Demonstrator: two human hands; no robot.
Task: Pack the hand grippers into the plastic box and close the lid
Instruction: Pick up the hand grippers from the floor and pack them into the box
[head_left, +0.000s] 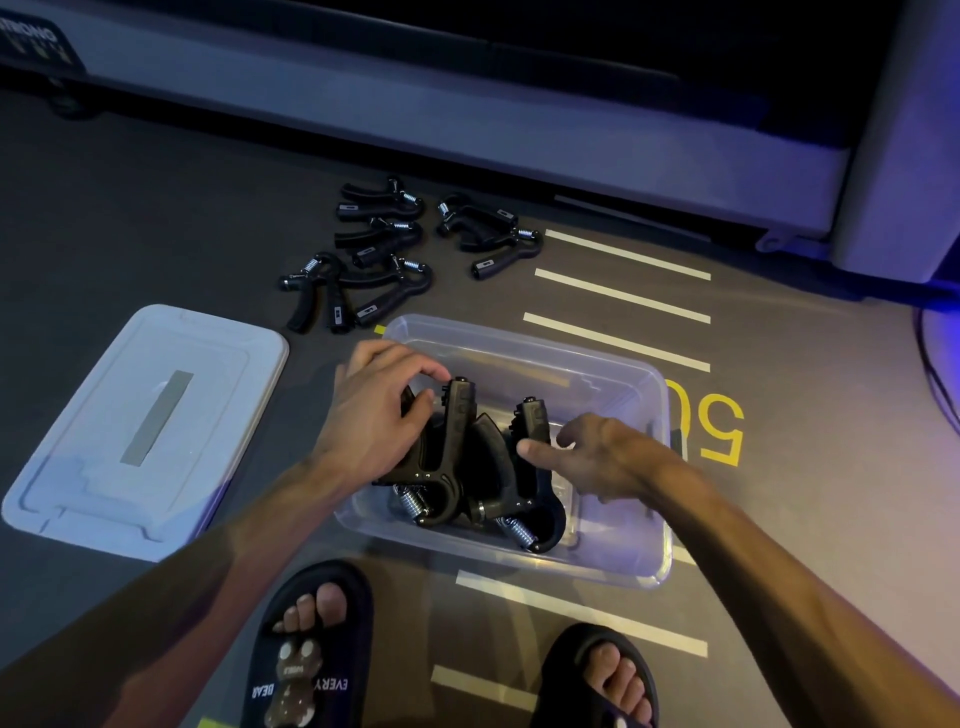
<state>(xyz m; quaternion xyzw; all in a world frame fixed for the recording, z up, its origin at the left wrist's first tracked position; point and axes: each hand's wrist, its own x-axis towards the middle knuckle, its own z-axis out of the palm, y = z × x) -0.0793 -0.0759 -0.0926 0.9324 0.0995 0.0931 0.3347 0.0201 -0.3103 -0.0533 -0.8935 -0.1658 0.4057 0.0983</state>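
From the head camera, a clear plastic box (613, 540) sits on the dark floor (156, 218) just in front of the person's sandalled feet (311, 649). Two black grippers (467, 457) stand inside it at the near-left end, handles up and springs down, leaning against each other.

The left hand (374, 415) reaches over the box's left rim, its grip curled around the handle of the left gripper, thumb and forefinger pinching near the top. The right hand (597, 452) hovers over the middle of the box, its grip apart and relaxed; the thumb tip is at the right gripper's handle, though I can't quite tell whether it touches.

Beyond the box, a loose pile (395, 249) of more grippers lies on the floor, well apart from the hands. The lid (145, 426) lies flat on the floor to the left of the box, off it.
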